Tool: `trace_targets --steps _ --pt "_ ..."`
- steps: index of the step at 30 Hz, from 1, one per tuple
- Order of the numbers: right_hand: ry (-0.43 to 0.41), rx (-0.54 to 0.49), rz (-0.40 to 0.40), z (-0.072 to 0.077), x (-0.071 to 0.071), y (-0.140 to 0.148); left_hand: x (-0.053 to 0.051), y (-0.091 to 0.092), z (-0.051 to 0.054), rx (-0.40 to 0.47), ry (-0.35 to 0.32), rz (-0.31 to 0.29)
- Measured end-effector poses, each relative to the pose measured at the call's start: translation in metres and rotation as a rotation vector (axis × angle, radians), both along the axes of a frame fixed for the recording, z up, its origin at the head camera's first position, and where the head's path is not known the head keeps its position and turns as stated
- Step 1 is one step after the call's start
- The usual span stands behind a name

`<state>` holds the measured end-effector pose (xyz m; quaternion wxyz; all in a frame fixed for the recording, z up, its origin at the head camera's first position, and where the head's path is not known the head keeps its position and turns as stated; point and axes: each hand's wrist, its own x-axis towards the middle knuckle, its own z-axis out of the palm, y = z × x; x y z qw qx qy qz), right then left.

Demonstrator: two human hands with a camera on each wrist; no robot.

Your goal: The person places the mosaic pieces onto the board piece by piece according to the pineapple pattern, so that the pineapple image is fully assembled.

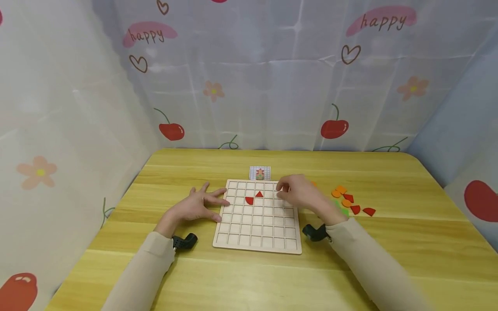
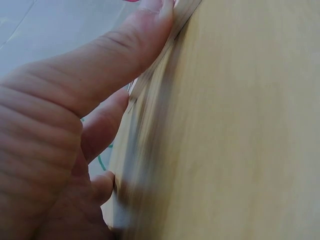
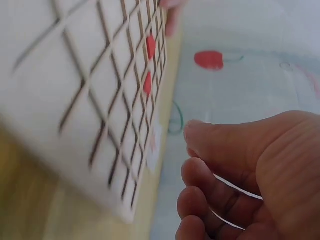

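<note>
A pale wooden grid board [image 1: 256,248] lies on the table, with a red quarter-circle piece [image 1: 249,201] and a red triangle piece [image 1: 259,194] in its upper squares. My left hand [image 1: 196,205] is at the board's left side with fingers spread, thumb and fingertips touching the edge. Over the board's upper right is my right hand [image 1: 299,191]. In the right wrist view its fingers [image 3: 195,172] are curled, the thumb close against the index finger. No piece shows between them, though the inside of the pinch is partly hidden.
A small card with a printed pattern [image 1: 260,172] stands or lies just behind the board. Right of the board are loose pieces: several red ones [image 1: 369,211], orange ones [image 1: 341,189] and green ones [image 1: 344,211]. A patterned cloth [image 1: 268,95] hangs behind the table.
</note>
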<state>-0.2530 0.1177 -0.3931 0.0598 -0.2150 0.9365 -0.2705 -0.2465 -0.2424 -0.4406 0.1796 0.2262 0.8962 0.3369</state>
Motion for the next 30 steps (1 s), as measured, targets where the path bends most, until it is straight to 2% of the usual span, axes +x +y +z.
trace_targets --steps 4,9,15,23,26,30 --pt "0.029 -0.017 -0.03 0.005 -0.006 0.041 0.0 0.0 0.001 -0.003 0.003 0.002" --pt "0.052 -0.008 -0.082 0.003 -0.022 0.097 0.0 -0.003 0.002 -0.007 0.01 0.006" --pt "0.011 0.025 -0.13 -0.004 -0.036 0.152 -0.001 -0.003 0.002 -0.015 0.017 0.003" --pt "-0.182 0.037 -0.145 -0.019 -0.042 0.18 0.0 -0.003 -0.001 -0.011 0.014 -0.005" --pt "-0.196 0.04 -0.148 -0.023 -0.043 0.184 0.0 -0.002 -0.002 -0.006 0.017 -0.007" --pt "-0.175 0.032 -0.156 -0.025 -0.043 0.19 -0.001 -0.001 -0.002 -0.009 0.015 -0.002"
